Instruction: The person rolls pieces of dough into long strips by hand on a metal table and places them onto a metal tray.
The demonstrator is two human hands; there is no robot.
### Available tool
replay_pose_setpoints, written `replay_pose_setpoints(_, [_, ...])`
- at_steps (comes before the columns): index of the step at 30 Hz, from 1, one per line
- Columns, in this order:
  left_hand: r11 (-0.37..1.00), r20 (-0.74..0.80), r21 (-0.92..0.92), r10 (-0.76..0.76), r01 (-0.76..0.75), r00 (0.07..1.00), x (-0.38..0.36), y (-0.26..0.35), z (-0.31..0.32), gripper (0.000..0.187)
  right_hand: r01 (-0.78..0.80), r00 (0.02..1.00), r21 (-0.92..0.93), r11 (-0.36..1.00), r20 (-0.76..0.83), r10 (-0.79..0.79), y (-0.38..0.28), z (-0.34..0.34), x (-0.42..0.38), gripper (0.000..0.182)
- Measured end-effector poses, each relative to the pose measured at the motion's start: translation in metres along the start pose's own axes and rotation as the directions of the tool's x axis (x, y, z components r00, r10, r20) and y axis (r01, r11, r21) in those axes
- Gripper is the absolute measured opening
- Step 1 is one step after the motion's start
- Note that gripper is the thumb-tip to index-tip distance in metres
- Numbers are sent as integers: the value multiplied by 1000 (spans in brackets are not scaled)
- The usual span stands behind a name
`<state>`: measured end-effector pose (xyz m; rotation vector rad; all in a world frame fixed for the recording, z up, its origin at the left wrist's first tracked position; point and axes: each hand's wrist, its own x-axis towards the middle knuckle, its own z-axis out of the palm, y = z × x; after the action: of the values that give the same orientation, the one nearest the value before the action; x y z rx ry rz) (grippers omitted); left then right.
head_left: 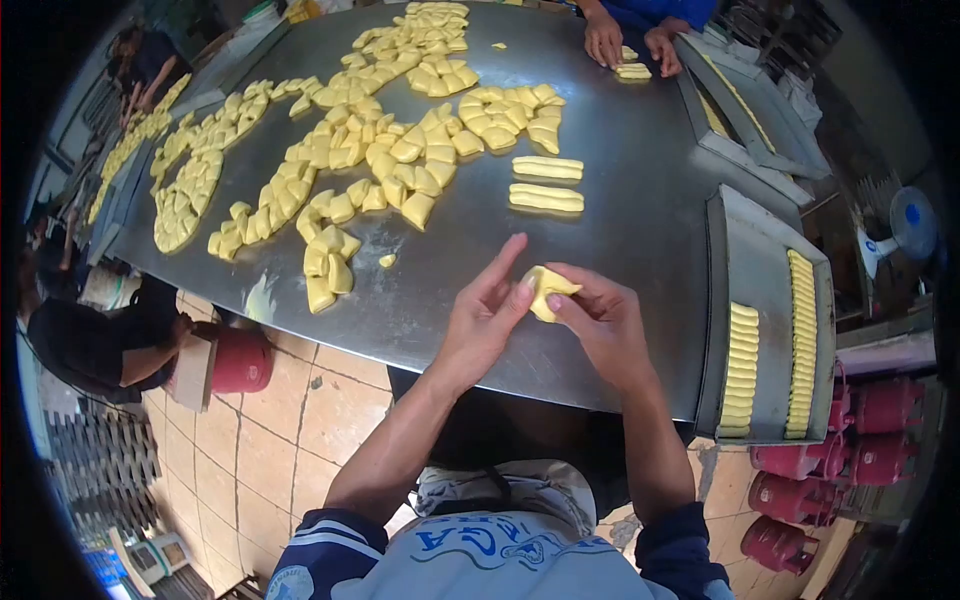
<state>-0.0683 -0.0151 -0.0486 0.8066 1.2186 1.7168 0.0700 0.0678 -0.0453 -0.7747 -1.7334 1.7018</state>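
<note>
A piece of yellow dough [543,291] is held up over the near edge of the metal table, folded or bent in my fingers. My right hand [603,318] pinches it between thumb and fingers. At its left side, the thumb of my left hand [483,318] touches the dough, while the index finger stretches away from it. Just beyond my hands lie two dough strips [546,197], side by side on the table. Many cut dough pieces [400,150] spread over the table to the left and toward the back.
The steel table [630,300] ends close to my body. On the right stands a tray [775,330] with two rows of dough strips; more trays [750,100] lie behind it. Across the table, another person's hands [630,45] handle dough strips. Red gas cylinders [790,495] sit lower right.
</note>
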Motion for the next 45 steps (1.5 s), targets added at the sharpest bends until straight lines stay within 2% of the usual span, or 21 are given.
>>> replay_pose_setpoints(3, [990, 186, 57, -140, 132, 972, 2, -7, -16, 40, -58, 998, 89, 994, 42, 54, 2, 3, 2, 33])
replay_pose_setpoints(5, [982, 121, -37, -179, 184, 976, 2, -13, -25, 40, -121, 992, 1, 993, 38, 121, 10, 1, 6, 31])
replay_pose_setpoints(9, [885, 124, -332, -303, 327, 945, 7, -12, -34, 38, -146, 989, 209, 967, 65, 136, -1, 5, 11, 26])
replay_pose_setpoints(11, [905, 119, -288, -291, 313, 949, 7, -15, -36, 38, -141, 990, 240, 960, 40, 136, 0, 9, 12, 25])
replay_pose_setpoints(14, [935, 90, -180, -293, 305, 952, 7, -16, -37, 40, -10, 1000, -42, 999, -17, 9, 9, 14, 12, 27])
replay_pose_setpoints(15, [944, 76, -138, -293, 301, 953, 8, -16, -36, 41, -66, 997, 26, 997, -35, 67, 7, 13, 13, 28])
replay_pose_setpoints(17, [877, 108, -337, -327, 344, 939, 9, -17, -37, 42, -174, 981, 168, 970, -60, 187, -2, 10, 12, 30])
replay_pose_setpoints(21, [799, 184, -443, -364, 408, 913, 7, -13, -30, 46, -28, 1000, 35, 999, 8, 28, -2, -1, 7, 27])
replay_pose_setpoints(23, [912, 160, -265, -279, 314, 947, 4, -14, -21, 43, 22, 999, -90, 996, -26, -24, -1, -8, 4, 23])
replay_pose_setpoints(25, [980, 157, 19, -198, 197, 968, 3, -10, -18, 38, -99, 993, -100, 990, 48, 105, -13, -21, 3, 20])
replay_pose_setpoints(27, [921, 185, 385, -133, 53, 974, 4, 4, -13, 31, -156, 978, -126, 980, 117, 170, -25, -30, 5, 17])
replay_pose_setpoints(30, [812, 306, 515, 126, -275, 944, 4, 17, -6, 20, -209, 948, -162, 964, 211, 240, -42, -40, 10, 14])
replay_pose_setpoints(33, [911, 243, 403, -17, -85, 970, 4, 18, -3, 22, -350, 868, -145, 925, 320, 379, -57, -45, 25, 19])
replay_pose_setpoints(35, [915, 182, 369, -243, 162, 953, 12, 19, -6, 22, -430, 806, -111, 896, 399, 437, -54, -47, 40, 28])
replay_pose_setpoints(37, [878, 141, 264, -444, 398, 885, 23, 4, -9, 25, -424, 750, -348, 836, 381, 540, -29, -46, 58, 40])
replay_pose_setpoints(38, [891, 168, 274, -415, 362, 894, 26, -24, -17, 39, -414, 719, -461, 785, 364, 592, -17, -45, 60, 46])
replay_pose_setpoints(39, [819, 93, 516, -345, 252, 934, 22, -24, -15, 42, -355, 756, -589, 726, 276, 594, -14, -38, 57, 53])
replay_pose_setpoints(41, [464, 30, 884, -168, 52, 985, 17, -18, -11, 50, -258, 816, -802, 539, 118, 566, -8, -27, 50, 65])
replay_pose_setpoints(42, [328, -50, 940, -122, 88, 991, 13, -20, -15, 56, -235, 862, -853, 467, 39, 506, 3, -35, 46, 73])
replay_pose_setpoints(44, [110, 60, 992, 67, -67, 996, 8, -30, -30, 57, -202, 939, -931, 305, -96, 330, 23, -57, 38, 91])
replay_pose_setpoints(45, [-11, 136, 991, 159, -136, 978, 8, -34, -36, 58, -217, 929, -924, 316, -96, 356, 21, -61, 39, 95])
